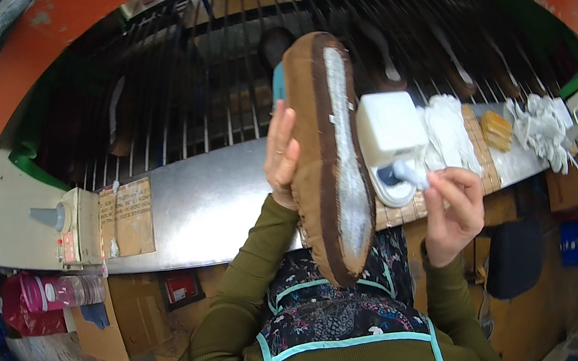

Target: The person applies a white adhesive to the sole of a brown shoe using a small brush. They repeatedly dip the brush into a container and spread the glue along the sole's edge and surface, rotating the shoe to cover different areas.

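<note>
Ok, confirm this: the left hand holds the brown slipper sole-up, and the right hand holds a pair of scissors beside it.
Not quite. The head view shows the left hand holding the brown slipper sole-up, but the right hand holds a small brush with a pale tip beside it, in front of the white container, not scissors.

Sleeves: long olive-green ribbed knit sleeves point(245, 281) cover both forearms to the wrists.
Apron: a dark floral-patterned fabric apron point(337, 319) with turquoise piping lies between the sleeves.
Left hand point(281, 152): bare, no glove, above the apron.
Right hand point(451, 204): bare, no glove, right of the apron.
</note>
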The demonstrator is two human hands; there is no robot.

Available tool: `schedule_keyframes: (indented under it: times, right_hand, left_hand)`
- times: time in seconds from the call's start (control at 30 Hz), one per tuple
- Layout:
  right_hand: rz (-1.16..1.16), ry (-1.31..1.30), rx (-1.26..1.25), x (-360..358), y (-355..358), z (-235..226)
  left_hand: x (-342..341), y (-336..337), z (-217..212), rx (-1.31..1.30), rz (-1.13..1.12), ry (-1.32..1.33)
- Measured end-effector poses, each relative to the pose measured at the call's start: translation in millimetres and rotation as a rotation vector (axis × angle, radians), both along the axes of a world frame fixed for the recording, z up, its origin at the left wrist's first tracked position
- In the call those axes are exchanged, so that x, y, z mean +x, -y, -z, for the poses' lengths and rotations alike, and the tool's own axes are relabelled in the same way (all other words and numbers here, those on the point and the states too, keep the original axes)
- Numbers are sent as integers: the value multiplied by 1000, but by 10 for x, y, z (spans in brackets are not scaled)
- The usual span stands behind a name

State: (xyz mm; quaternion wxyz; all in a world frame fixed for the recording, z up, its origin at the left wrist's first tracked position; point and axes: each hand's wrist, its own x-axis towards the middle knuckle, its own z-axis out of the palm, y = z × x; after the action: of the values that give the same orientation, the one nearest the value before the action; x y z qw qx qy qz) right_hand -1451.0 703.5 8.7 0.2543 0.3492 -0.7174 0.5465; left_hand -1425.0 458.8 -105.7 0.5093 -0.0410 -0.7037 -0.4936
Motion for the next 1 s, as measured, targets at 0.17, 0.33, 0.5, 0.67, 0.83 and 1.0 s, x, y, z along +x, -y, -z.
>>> schedule_keyframes:
  times: [0.17,0.33,0.5,0.67,0.83,1.0]
  right_hand:
    - [-358,475,-186,173,232,110]
    - [-384,611,-216,164,479,88]
    - [-365,496,-200,-79,671,-3]
    - [-340,306,-200,-338,839,-163]
    - [-281,57,-192,-561,917,-294]
    - [-433,58,-100,-667,788,-309]
  left_hand:
    - [91,-102,-267,-306,-138,-159]
    - [213,-87,-377,-491,-189,-315]
    - [335,-120,-337,-357,-112,-186]
    - [359,-95,-261,-199,-10,-153]
    - [331,-39,-305,-365,-47,-226]
    - [394,-56,-440,-363,-41,-149]
